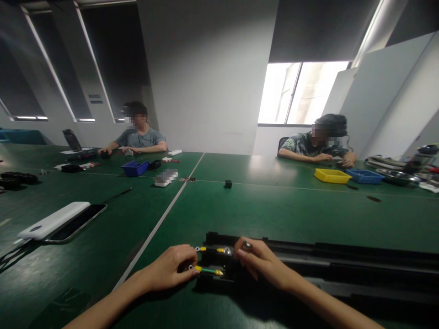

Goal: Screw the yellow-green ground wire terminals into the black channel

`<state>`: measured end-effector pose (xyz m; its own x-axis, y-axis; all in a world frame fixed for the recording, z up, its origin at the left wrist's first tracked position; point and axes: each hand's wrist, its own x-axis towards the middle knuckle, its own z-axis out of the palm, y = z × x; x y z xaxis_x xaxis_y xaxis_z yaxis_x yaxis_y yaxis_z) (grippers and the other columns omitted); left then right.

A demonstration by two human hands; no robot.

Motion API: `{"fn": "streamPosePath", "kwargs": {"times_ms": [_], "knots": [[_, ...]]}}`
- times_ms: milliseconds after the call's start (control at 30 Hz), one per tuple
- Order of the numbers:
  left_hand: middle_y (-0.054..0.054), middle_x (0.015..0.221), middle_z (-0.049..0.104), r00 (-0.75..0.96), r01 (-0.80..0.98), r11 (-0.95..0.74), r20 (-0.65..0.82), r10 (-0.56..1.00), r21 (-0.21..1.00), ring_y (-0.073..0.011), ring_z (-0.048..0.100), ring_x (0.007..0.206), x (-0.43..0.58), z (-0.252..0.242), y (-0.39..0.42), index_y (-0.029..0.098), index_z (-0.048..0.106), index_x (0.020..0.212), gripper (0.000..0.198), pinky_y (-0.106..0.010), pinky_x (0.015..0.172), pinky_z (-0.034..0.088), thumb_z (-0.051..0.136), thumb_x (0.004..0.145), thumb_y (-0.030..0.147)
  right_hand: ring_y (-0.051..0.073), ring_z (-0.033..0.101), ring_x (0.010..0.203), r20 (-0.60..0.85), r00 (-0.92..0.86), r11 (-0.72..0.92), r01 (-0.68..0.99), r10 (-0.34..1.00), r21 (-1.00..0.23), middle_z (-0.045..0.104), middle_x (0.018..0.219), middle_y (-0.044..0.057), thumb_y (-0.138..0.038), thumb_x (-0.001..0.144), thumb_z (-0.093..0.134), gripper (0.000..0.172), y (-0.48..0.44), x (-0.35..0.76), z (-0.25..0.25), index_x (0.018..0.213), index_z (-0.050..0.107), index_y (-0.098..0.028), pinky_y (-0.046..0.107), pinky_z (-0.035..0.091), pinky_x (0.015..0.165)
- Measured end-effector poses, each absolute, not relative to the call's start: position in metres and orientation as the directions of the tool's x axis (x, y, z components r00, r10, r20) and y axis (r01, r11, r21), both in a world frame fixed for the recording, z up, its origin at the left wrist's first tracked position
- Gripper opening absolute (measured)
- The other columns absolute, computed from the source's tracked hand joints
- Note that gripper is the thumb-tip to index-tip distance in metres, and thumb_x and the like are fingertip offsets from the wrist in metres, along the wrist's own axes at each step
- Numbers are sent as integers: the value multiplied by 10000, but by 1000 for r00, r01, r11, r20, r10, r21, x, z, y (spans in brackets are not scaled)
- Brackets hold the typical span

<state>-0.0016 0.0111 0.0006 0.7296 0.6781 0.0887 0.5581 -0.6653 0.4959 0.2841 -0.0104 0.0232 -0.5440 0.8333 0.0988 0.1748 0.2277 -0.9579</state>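
Observation:
My left hand [174, 267] is closed at the left end of a long black housing [343, 265], its thumb and fingertips at the ring terminal of a short green wire [207, 270] with yellow ends. Just above, a second short wire [211, 250] with yellow ends and a ring terminal runs parallel, its right end at a round metal fastener [227, 251]. Over the housing, my right hand [262, 260] is closed, with a small round metal piece [247, 245] at its thumb and fingertips. The right fingers partly cover the housing beneath them.
To the left lie a white power bank [58, 219] and a phone [78, 223] with cables. A small black block [228, 183] sits mid-table. Farther off are a blue bin [135, 168], a yellow tray [332, 176] and a blue tray [365, 176]. Two people sit across the table.

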Motion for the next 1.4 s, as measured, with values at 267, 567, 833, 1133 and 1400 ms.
{"fn": "streamPosePath", "kwargs": {"times_ms": [267,567,833,1133,1400], "knots": [[-11,794,558,724,557,-658,92,683,507,-154,493,686,-2,-1,11,167,533,818,133,-233,625,371,536,901,271,50,412,423,73,-542,201,181,837,-963,514,665,-31,-576,884,510,418,-10,283,24,845,521,-161,170,302,403],[-11,799,558,728,559,-661,85,680,500,-150,495,685,-3,-2,11,167,524,819,133,-228,627,371,542,905,268,58,417,447,84,-537,206,170,839,-964,479,662,-36,-578,886,506,422,-11,282,25,823,510,-160,171,316,409],[-15,797,561,730,560,-663,84,679,496,-155,498,687,-2,0,11,166,517,813,130,-232,629,373,538,904,257,55,415,447,93,-530,215,173,843,-961,473,668,-38,-565,901,492,410,-11,282,26,828,505,-162,171,309,412],[-15,800,557,728,563,-661,79,681,496,-152,494,682,-2,0,11,163,521,817,140,-229,622,371,543,907,267,56,420,452,110,-521,227,167,847,-959,475,665,-37,-538,911,490,390,-11,283,22,829,500,-157,165,317,413],[-9,795,551,733,559,-666,82,676,494,-151,495,680,-3,-2,13,165,516,819,148,-230,622,368,544,911,278,53,419,444,96,-521,217,177,848,-960,490,663,-34,-522,913,497,375,-10,284,22,834,506,-155,162,311,408]]}}
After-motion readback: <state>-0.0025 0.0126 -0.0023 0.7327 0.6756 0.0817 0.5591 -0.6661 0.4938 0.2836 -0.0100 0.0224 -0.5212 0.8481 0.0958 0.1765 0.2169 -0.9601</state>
